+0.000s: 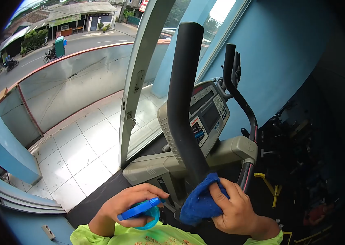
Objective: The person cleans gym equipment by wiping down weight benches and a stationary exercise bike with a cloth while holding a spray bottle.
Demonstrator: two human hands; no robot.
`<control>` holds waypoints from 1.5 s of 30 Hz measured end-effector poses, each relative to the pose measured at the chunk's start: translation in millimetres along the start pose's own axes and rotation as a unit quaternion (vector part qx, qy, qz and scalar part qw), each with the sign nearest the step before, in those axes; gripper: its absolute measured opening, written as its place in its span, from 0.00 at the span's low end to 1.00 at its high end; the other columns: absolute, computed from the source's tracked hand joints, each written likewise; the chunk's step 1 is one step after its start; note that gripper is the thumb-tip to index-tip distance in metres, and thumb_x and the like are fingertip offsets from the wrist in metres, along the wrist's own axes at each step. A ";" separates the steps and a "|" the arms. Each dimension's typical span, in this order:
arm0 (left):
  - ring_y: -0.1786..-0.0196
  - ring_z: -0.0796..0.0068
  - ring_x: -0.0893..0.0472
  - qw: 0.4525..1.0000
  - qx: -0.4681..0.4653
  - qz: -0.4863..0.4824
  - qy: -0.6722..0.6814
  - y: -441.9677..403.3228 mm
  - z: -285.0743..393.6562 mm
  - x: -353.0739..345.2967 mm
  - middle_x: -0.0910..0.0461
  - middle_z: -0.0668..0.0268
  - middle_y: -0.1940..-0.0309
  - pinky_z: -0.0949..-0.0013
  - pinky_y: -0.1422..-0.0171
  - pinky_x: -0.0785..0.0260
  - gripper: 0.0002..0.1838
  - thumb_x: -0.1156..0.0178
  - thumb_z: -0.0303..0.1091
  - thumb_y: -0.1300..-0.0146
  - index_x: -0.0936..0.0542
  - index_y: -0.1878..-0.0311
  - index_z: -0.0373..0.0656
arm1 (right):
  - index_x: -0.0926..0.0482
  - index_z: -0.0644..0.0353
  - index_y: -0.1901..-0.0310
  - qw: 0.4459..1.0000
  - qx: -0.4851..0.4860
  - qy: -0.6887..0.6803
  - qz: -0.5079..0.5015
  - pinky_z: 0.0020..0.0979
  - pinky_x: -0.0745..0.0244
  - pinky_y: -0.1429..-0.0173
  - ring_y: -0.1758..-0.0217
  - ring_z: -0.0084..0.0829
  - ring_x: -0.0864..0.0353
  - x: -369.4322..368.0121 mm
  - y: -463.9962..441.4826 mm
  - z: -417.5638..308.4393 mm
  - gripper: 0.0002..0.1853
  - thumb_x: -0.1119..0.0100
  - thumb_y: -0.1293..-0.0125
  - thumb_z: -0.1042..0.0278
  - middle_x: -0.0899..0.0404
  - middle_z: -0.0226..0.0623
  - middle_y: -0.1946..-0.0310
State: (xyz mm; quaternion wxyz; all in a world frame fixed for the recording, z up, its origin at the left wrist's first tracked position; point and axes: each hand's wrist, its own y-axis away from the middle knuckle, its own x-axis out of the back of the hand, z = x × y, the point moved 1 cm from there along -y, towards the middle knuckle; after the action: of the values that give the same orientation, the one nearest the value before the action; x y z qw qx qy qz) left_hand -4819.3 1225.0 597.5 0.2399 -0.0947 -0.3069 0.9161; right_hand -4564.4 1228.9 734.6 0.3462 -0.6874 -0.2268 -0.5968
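Observation:
My left hand (133, 200) is closed around a spray bottle (150, 216) with a blue trigger head and a turquoise body, low in front of my chest. In my right hand (238, 208) is a bunched blue cloth (201, 204), pressed against the lower part of a black padded handlebar (184, 102). That handlebar rises from a beige exercise machine, whose console (205, 114) has a screen and keypad. The palm side of both hands is hidden.
A second handlebar (238, 81) stands on the machine's far side, by a blue wall (278, 49). To the left is an open glass door frame (133, 90) above white floor tiles (82, 143). Dim gym equipment with a yellow frame (272, 188) lies at right.

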 end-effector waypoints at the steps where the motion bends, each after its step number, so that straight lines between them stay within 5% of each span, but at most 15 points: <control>1: 0.44 0.55 0.20 0.999 0.006 0.015 0.029 1.4 1.1 0.1 0.24 0.49 0.42 0.61 0.42 0.24 0.28 0.35 0.25 0.56 0.22 0.46 0.38 | 0.33 0.69 0.33 1.000 -0.017 -0.012 -0.005 0.45 0.23 0.45 0.50 0.53 0.20 0.4 -14.8 0.7 0.32 0.39 0.38 0.66 0.25 0.57 0.49; 7: 0.43 0.51 0.20 0.999 -0.031 0.003 0.032 2.1 6.6 0.8 0.24 0.48 0.44 0.58 0.41 0.24 0.30 0.35 0.25 0.55 0.22 0.42 0.42 | 0.40 0.73 0.30 0.975 -0.027 -0.108 0.191 0.47 0.25 0.50 0.55 0.57 0.22 -18.7 -141.9 17.7 0.35 0.40 0.36 0.67 0.25 0.57 0.60; 10: 0.44 0.53 0.20 0.996 -0.055 0.054 0.035 19.7 9.7 9.2 0.23 0.50 0.45 0.59 0.41 0.25 0.31 0.35 0.27 0.54 0.23 0.41 0.41 | 0.54 0.79 0.28 0.995 -0.039 -0.090 -0.005 0.48 0.26 0.46 0.53 0.59 0.22 -1.0 -104.1 9.1 0.43 0.41 0.35 0.66 0.25 0.62 0.58; 13: 0.45 0.56 0.20 0.998 -0.031 0.052 -0.014 31.1 5.8 25.2 0.22 0.52 0.47 0.61 0.42 0.26 0.31 0.35 0.29 0.53 0.24 0.40 0.39 | 0.58 0.80 0.28 0.998 0.042 -0.042 -0.029 0.45 0.28 0.40 0.47 0.60 0.22 1.6 -86.5 11.6 0.46 0.40 0.35 0.66 0.26 0.67 0.52; 16: 0.47 0.59 0.20 0.995 0.042 -0.024 -0.082 17.5 14.4 26.4 0.22 0.55 0.49 0.63 0.42 0.28 0.30 0.36 0.31 0.51 0.24 0.40 0.38 | 0.59 0.82 0.28 0.987 -0.094 -0.128 0.005 0.44 0.31 0.34 0.42 0.61 0.25 -8.0 -130.7 6.3 0.46 0.41 0.34 0.64 0.29 0.71 0.46; 20: 0.47 0.54 0.18 0.995 0.047 0.004 -0.088 4.9 12.5 21.4 0.19 0.54 0.53 0.56 0.38 0.27 0.27 0.33 0.29 0.59 0.19 0.49 0.39 | 0.60 0.86 0.30 0.947 -0.049 -0.200 0.246 0.38 0.27 0.39 0.44 0.49 0.20 -17.2 -178.9 35.1 0.44 0.49 0.25 0.55 0.25 0.66 0.47; 22: 0.46 0.55 0.18 0.999 0.027 0.025 -0.025 1.5 2.0 19.4 0.18 0.55 0.53 0.57 0.38 0.28 0.28 0.33 0.28 0.60 0.19 0.49 0.40 | 0.47 0.82 0.31 0.886 -0.005 -0.320 0.336 0.27 0.23 0.47 0.52 0.26 0.18 -2.1 -195.8 47.1 0.36 0.51 0.23 0.55 0.19 0.50 0.60; 24: 0.46 0.55 0.18 0.998 0.040 0.004 -0.052 -3.3 -0.1 19.7 0.18 0.55 0.53 0.56 0.38 0.27 0.29 0.33 0.28 0.61 0.19 0.48 0.40 | 0.37 0.78 0.34 0.794 0.072 -0.401 0.450 0.30 0.22 0.48 0.55 0.27 0.17 38.3 -218.7 45.1 0.29 0.51 0.23 0.57 0.18 0.46 0.62; 27: 0.45 0.54 0.18 0.995 0.045 0.005 -0.085 -0.1 -1.7 16.9 0.18 0.55 0.53 0.55 0.38 0.27 0.30 0.32 0.28 0.61 0.20 0.47 0.40 | 0.29 0.67 0.40 0.898 0.112 -0.166 0.393 0.43 0.32 0.33 0.38 0.48 0.24 62.4 -240.9 48.3 0.20 0.50 0.24 0.61 0.18 0.52 0.56; 30: 0.47 0.60 0.20 0.996 0.009 0.035 -0.082 14.2 -0.7 14.8 0.21 0.57 0.50 0.63 0.40 0.29 0.27 0.35 0.33 0.52 0.21 0.44 0.39 | 0.38 0.60 0.28 0.915 0.108 0.036 0.388 0.52 0.41 0.27 0.32 0.73 0.40 12.2 -227.5 21.3 0.37 0.37 0.38 0.67 0.44 0.76 0.35; 31: 0.47 0.60 0.20 0.994 0.020 0.059 -0.085 19.7 2.6 14.0 0.21 0.57 0.50 0.63 0.40 0.29 0.27 0.34 0.32 0.52 0.21 0.44 0.39 | 0.44 0.54 0.24 0.930 0.122 0.037 0.344 0.47 0.37 0.28 0.29 0.71 0.42 7.5 -217.2 26.9 0.44 0.34 0.43 0.73 0.56 0.70 0.29; 36: 0.47 0.60 0.20 0.989 0.025 0.105 -0.104 40.1 14.9 18.7 0.21 0.57 0.49 0.63 0.40 0.29 0.28 0.33 0.31 0.53 0.21 0.44 0.39 | 0.24 0.58 0.37 0.992 0.069 0.049 0.090 0.43 0.24 0.41 0.46 0.59 0.21 19.1 -148.8 10.8 0.31 0.36 0.47 0.76 0.31 0.65 0.43; 39: 0.46 0.61 0.20 0.984 0.034 0.122 -0.127 44.4 18.6 19.8 0.21 0.58 0.49 0.63 0.40 0.29 0.28 0.32 0.30 0.53 0.20 0.44 0.39 | 0.21 0.59 0.40 0.973 0.172 0.022 0.153 0.44 0.21 0.45 0.56 0.58 0.19 33.8 -144.8 17.1 0.30 0.34 0.50 0.74 0.26 0.60 0.52; 42: 0.46 0.62 0.20 0.988 0.019 0.117 -0.095 33.7 14.4 16.9 0.21 0.58 0.49 0.63 0.40 0.29 0.28 0.32 0.31 0.53 0.21 0.44 0.40 | 0.19 0.57 0.42 0.882 0.203 0.067 0.419 0.44 0.23 0.44 0.51 0.53 0.20 51.8 -182.1 16.3 0.30 0.33 0.52 0.76 0.24 0.55 0.50; 45: 0.46 0.52 0.18 0.988 -0.039 0.063 -0.135 12.9 12.1 14.8 0.20 0.52 0.51 0.52 0.44 0.24 0.44 0.32 0.18 0.56 0.30 0.31 0.54 | 0.16 0.55 0.46 0.898 0.193 0.125 0.376 0.45 0.36 0.34 0.36 0.48 0.32 31.4 -212.3 10.9 0.27 0.30 0.53 0.72 0.25 0.48 0.45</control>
State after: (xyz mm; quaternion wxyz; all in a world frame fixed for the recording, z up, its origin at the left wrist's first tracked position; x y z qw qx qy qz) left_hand -4840.9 1217.2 598.9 0.1344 0.0018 -0.3659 0.9209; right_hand -4705.3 1373.5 808.3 0.6963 -0.5608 -0.0173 -0.4476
